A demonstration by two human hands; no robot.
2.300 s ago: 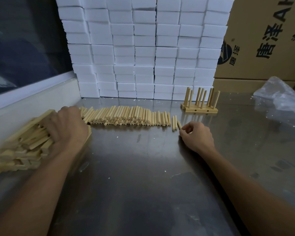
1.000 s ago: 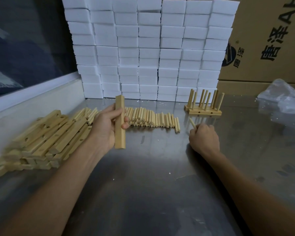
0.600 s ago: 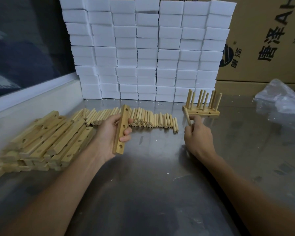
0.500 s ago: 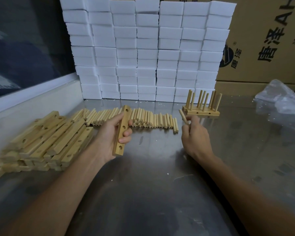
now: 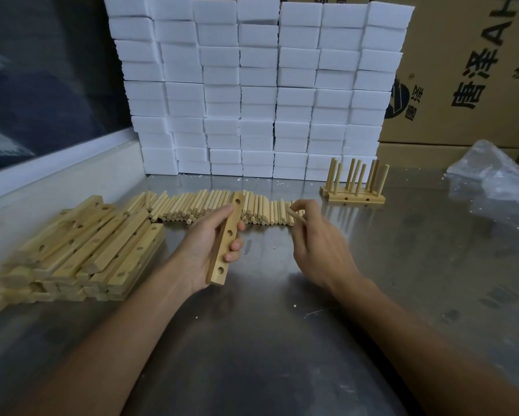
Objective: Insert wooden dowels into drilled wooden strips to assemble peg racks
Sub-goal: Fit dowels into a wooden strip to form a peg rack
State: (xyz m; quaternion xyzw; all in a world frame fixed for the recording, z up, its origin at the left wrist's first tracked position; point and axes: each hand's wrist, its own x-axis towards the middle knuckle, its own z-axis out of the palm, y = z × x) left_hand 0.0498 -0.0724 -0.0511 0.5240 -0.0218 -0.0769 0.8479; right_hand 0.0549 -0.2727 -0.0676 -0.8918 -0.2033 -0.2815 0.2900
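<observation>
gripping a drilled wooden strip (image 5: 225,239) above the steel table (image 5: 267,340), the left hand (image 5: 205,246) turns its four holes upward. the right hand (image 5: 318,244) pinches one dowel (image 5: 297,215) just beside it, over the row of loose dowels (image 5: 210,207).

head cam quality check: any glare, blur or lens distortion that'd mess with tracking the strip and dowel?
Head view: dim overall; the steel table shows soft reflections, no harsh glare. Wide-angle bowing curves the foam block stack. The strip in the left hand is sharp, holes readable; the dowel at the right hand is slightly soft.
</observation>
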